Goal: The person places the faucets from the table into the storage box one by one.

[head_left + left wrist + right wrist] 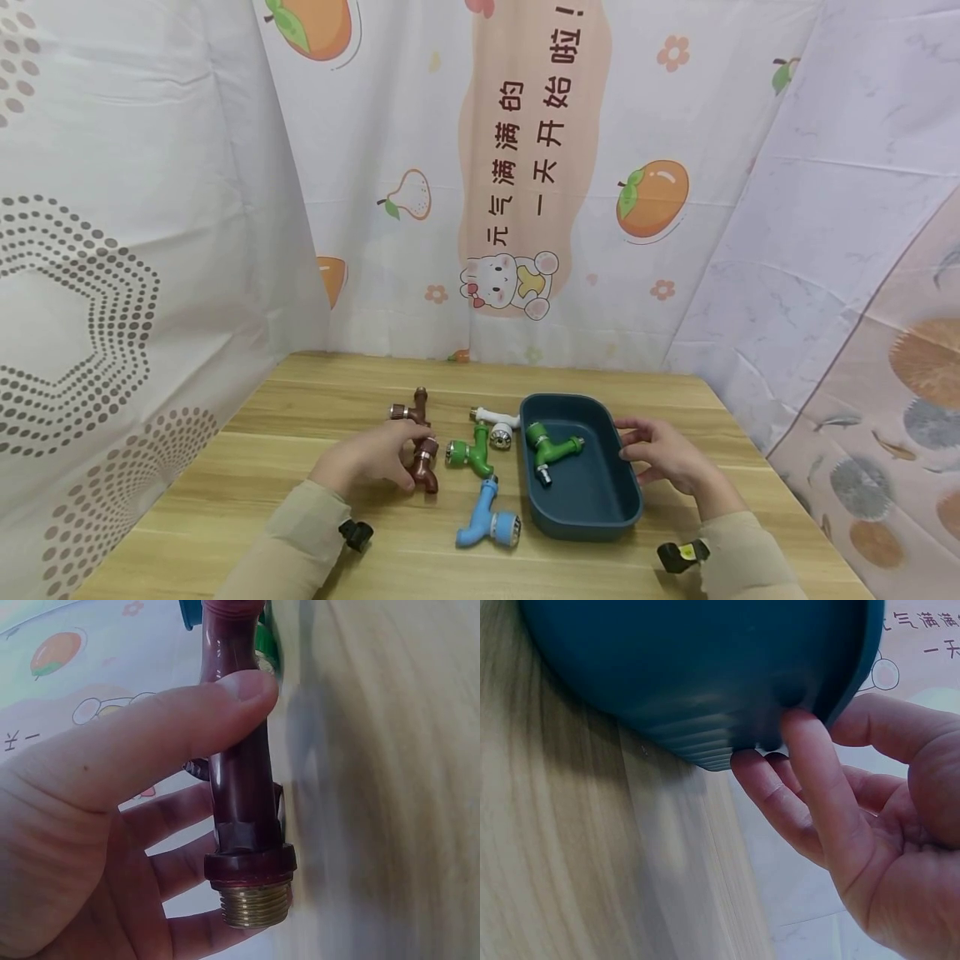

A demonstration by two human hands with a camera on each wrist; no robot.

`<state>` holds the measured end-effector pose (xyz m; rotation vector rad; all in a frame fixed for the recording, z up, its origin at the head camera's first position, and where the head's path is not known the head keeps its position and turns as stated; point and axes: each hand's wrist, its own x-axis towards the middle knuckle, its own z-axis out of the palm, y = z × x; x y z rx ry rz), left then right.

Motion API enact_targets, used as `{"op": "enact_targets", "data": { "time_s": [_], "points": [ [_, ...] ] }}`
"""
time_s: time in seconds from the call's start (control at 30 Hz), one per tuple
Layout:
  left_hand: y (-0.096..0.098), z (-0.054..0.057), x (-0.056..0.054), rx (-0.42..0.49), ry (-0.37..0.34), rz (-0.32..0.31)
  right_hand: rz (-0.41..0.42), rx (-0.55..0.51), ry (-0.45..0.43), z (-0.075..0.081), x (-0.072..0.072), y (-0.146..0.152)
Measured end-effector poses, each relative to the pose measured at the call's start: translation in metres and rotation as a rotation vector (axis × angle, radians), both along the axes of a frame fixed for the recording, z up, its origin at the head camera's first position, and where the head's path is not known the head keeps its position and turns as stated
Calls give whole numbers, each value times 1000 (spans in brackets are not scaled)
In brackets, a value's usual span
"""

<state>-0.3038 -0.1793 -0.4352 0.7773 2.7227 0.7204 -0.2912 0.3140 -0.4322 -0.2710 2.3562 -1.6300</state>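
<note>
My left hand (375,457) pinches a dark red-brown faucet (425,467); in the left wrist view the thumb lies across its body, fingers behind, its brass thread (255,906) towards the palm. A second brown faucet (411,408) lies just beyond that hand. With relaxed fingers, my right hand (663,454) touches the outer right wall of a dark blue-green basin (592,527). Inside the basin, towards its left side, rests a green faucet (555,450). Between the left hand and the basin lie another green faucet (474,452), a white faucet (498,421) and a light blue faucet (487,525).
The wood-patterned table (360,375) ends at a printed curtain (420,275) at the back. More cloth hangs along the left and right sides. A black strap mount (356,533) sits on the left wrist, another strap mount (681,556) on the right.
</note>
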Motion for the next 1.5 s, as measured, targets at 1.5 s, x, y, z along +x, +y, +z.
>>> {"op": "enact_targets", "data": {
  "time_s": [1.5],
  "points": [
    [-2, 20, -1, -9, 106, 49, 8, -10, 5, 2, 2, -1]
  ]
}}
